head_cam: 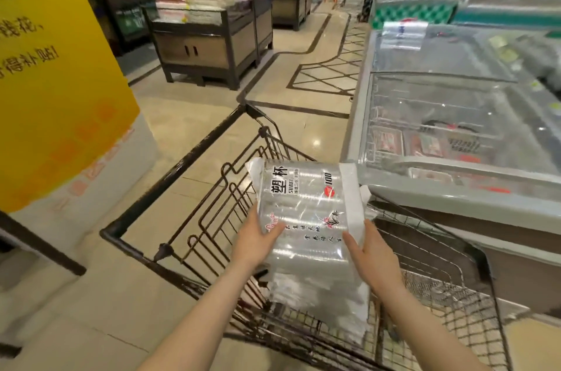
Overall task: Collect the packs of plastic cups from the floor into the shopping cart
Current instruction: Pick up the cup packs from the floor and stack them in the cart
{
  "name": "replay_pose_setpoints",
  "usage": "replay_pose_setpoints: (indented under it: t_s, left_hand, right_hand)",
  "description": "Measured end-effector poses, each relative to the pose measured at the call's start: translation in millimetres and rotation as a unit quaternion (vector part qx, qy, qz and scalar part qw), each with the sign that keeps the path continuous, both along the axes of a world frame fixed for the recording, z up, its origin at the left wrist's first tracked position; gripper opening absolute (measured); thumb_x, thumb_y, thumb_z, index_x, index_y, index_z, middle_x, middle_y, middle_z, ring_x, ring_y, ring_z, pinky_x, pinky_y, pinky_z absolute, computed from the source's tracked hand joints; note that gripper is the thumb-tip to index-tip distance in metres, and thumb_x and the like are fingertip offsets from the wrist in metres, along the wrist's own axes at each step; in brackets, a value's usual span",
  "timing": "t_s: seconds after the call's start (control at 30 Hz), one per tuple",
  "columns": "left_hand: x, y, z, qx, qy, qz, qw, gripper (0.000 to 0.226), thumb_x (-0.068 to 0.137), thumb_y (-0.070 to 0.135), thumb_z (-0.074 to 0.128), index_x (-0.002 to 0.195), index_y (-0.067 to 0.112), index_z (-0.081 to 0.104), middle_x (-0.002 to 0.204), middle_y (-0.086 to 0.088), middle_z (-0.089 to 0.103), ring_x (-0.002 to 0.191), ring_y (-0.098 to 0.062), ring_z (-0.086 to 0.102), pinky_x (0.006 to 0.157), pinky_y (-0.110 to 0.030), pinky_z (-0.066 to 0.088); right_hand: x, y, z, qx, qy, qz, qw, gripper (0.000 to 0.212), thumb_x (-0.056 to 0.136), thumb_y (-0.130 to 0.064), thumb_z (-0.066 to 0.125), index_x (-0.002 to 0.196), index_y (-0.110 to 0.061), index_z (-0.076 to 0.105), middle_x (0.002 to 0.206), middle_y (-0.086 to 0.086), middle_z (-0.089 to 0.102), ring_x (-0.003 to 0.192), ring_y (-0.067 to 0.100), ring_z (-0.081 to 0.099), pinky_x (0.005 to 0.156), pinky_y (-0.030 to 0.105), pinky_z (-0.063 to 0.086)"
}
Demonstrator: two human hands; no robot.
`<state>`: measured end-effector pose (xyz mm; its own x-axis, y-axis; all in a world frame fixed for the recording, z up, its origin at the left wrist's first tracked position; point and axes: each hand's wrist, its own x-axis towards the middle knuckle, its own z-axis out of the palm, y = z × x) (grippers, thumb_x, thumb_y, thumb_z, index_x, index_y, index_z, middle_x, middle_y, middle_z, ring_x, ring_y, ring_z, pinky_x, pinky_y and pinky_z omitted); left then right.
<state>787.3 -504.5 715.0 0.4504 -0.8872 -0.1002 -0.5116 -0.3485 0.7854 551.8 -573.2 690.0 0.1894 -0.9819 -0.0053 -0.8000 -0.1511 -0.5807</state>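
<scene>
Item: pack of plastic cups, held over the shopping cart basket between my hands. Left hand and right hand each grip one side edge.
Risks: slick film may slide from my hands; a tilted release could catch the cart's wire wall.
</scene>
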Motion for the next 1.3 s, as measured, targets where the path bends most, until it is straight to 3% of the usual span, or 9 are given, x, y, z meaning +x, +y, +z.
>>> replay_pose_setpoints:
  t_s: [0.07, 0.23, 0.5, 0.57, 0.7, 0.83, 0.93, 1.07, 1.3]
  left_hand:
    - [9.1, -25.6, 2.5, 0.001, 0.006, -0.010, 1.000, 0.092, 0.080, 0.066, 0.057, 0.151, 0.025, 0.017, 0.150, 0.003, 0.036, 0.132, -0.019, 0.043, 0.106, -0.042, 0.041]
    - [28.6, -79.0, -4.2, 0.017, -0.011, -0.063, 0.998, 0.090, 0.083, 0.060, 0.058, 0.152, 0.020, 0.015, 0.155, -0.002, 0.028, 0.139, -0.022, 0.034, 0.109, -0.040, 0.032]
    - [50.7, -99.8, -38.3, 0.123, -0.061, -0.116, 0.984, 0.063, 0.093, 0.051, 0.049, 0.145, 0.019, 0.030, 0.129, 0.002, 0.055, 0.109, -0.015, 0.057, 0.092, -0.036, 0.047]
    - [58.5, -100.7, -40.2, 0.119, -0.041, -0.113, 0.986, 0.067, 0.096, 0.045, 0.049, 0.148, 0.013, 0.023, 0.127, -0.001, 0.056, 0.114, -0.019, 0.058, 0.099, -0.036, 0.045]
    - [73.3, -113.5, -50.7, 0.120, -0.090, -0.167, 0.974, 0.096, 0.075, 0.083, 0.040, 0.143, 0.016, 0.035, 0.142, -0.007, 0.045, 0.129, -0.027, 0.044, 0.105, -0.046, 0.041]
    - [74.9, -128.4, -53.0, 0.074, -0.134, -0.189, 0.970, 0.089, 0.078, 0.073, 0.042, 0.143, 0.012, 0.035, 0.144, -0.012, 0.040, 0.132, -0.029, 0.036, 0.111, -0.046, 0.034]
    - [56.0, -138.3, -28.6, 0.011, -0.213, -0.232, 0.949, 0.080, 0.088, 0.058, 0.048, 0.147, 0.008, 0.028, 0.152, -0.014, 0.028, 0.140, -0.031, 0.026, 0.117, -0.042, 0.020]
    - [5.2, -145.5, -4.9, -0.077, -0.203, -0.344, 0.914, 0.071, 0.087, 0.055, 0.044, 0.138, 0.005, 0.044, 0.138, -0.015, 0.048, 0.129, -0.033, 0.041, 0.106, -0.046, 0.036]
    - [-118.5, -116.5, 27.6, -0.155, -0.216, -0.523, 0.810, 0.055, 0.093, 0.046, 0.047, 0.140, 0.018, 0.040, 0.139, -0.002, 0.045, 0.129, -0.021, 0.039, 0.110, -0.041, 0.031]
  right_hand:
    - [8.0, -20.3, 2.4, -0.007, -0.009, -0.011, 1.000, 0.064, 0.091, -0.064, 0.037, 0.144, -0.028, 0.028, 0.126, -0.003, 0.058, 0.102, 0.024, 0.064, 0.077, 0.042, 0.053]
    - [21.8, -42.9, 2.0, -0.009, -0.017, -0.042, 0.999, 0.061, 0.092, -0.062, 0.038, 0.145, -0.034, 0.025, 0.134, -0.008, 0.054, 0.106, 0.021, 0.063, 0.074, 0.037, 0.052]
    - [45.8, -43.3, -29.5, 0.006, 0.067, -0.092, 0.993, 0.080, 0.084, -0.077, 0.018, 0.143, -0.023, 0.028, 0.143, 0.000, 0.046, 0.116, 0.023, 0.057, 0.083, 0.042, 0.055]
    - [50.2, -41.3, -32.0, 0.021, 0.043, -0.101, 0.994, 0.084, 0.083, -0.079, 0.019, 0.144, -0.022, 0.026, 0.144, 0.001, 0.044, 0.119, 0.023, 0.055, 0.086, 0.045, 0.055]
    - [56.2, -36.5, -14.4, 0.028, 0.089, -0.116, 0.989, 0.071, 0.090, -0.066, 0.033, 0.144, -0.020, 0.027, 0.139, 0.002, 0.048, 0.104, 0.021, 0.064, 0.068, 0.034, 0.053]
    - [53.0, -28.2, -3.1, 0.025, 0.104, -0.129, 0.986, 0.068, 0.091, -0.067, 0.027, 0.144, -0.025, 0.023, 0.137, 0.001, 0.047, 0.099, 0.021, 0.064, 0.068, 0.040, 0.057]
    - [38.5, -10.3, 5.0, 0.008, 0.114, -0.169, 0.979, 0.075, 0.086, -0.075, 0.019, 0.143, -0.027, 0.024, 0.133, -0.001, 0.051, 0.096, 0.013, 0.064, 0.067, 0.036, 0.059]
    - [8.4, 29.3, 27.3, -0.006, 0.117, -0.245, 0.963, 0.067, 0.092, -0.062, 0.032, 0.145, -0.021, 0.029, 0.138, 0.000, 0.048, 0.112, 0.014, 0.057, 0.087, 0.037, 0.054]
    - [-66.7, 118.1, 54.0, -0.017, 0.147, -0.368, 0.918, 0.061, 0.096, -0.054, 0.038, 0.147, -0.023, 0.030, 0.145, 0.002, 0.043, 0.128, 0.018, 0.045, 0.102, 0.035, 0.044]
